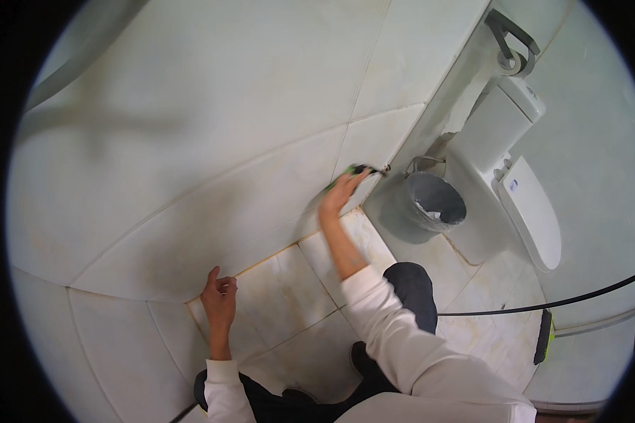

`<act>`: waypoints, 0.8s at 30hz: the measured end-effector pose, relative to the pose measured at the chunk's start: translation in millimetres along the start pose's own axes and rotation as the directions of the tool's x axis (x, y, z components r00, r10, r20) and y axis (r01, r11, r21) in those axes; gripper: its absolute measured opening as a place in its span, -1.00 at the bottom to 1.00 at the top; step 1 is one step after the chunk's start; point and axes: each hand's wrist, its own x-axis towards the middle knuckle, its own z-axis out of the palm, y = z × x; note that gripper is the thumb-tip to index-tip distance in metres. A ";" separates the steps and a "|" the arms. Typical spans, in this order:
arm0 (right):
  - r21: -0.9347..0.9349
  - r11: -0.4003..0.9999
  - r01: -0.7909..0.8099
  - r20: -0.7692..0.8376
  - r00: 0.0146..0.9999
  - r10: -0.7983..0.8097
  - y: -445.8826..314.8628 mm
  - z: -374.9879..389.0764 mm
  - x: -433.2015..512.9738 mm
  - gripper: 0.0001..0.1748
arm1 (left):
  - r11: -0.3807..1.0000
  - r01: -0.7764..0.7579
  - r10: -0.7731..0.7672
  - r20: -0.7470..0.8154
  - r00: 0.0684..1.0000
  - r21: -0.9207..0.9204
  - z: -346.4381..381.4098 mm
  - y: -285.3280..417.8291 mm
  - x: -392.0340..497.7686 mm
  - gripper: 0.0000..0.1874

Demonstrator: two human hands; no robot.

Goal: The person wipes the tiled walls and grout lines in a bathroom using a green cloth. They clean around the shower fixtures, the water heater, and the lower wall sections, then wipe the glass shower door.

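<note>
My right hand [342,194] presses a green and black scrubbing pad or cloth [353,170] against the lower part of the white tiled wall [275,174], close to the corner. The hand partly covers it, so its exact kind cannot be told. My left hand [220,297] holds nothing; its fingers are apart and slightly bent, near the foot of the same wall, where it meets the floor tiles [291,285]. Beside the right hand, past the corner, stands a grey waste bin [438,198] with a clear liner and some white paper inside.
A white toilet [476,174] with its lid [530,214] raised stands behind the bin. Above it hangs a toilet roll holder [513,34] with a roll. A green and black brush head [544,337] lies at the right, and a black cable or pole [555,305] crosses there. My knees and dark shoes are below.
</note>
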 end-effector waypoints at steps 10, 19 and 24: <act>-0.104 0.988 0.118 0.065 0.992 -0.111 -57.9 17.6 -14.8 -0.23 | 0.981 -0.111 0.109 0.019 0.994 0.160 -10.1 -7.8 -4.9 -0.44; 0.049 0.967 0.252 0.018 0.967 -0.253 -92.8 2.3 94.6 -0.33 | 0.915 -0.232 0.185 0.169 0.968 0.330 -18.7 -6.6 -12.8 -0.45; 0.005 0.987 0.161 -0.068 0.985 -0.161 -118.2 5.9 123.1 -0.33 | 0.927 -0.201 0.140 0.205 0.969 0.318 -26.0 -10.3 -19.0 -0.44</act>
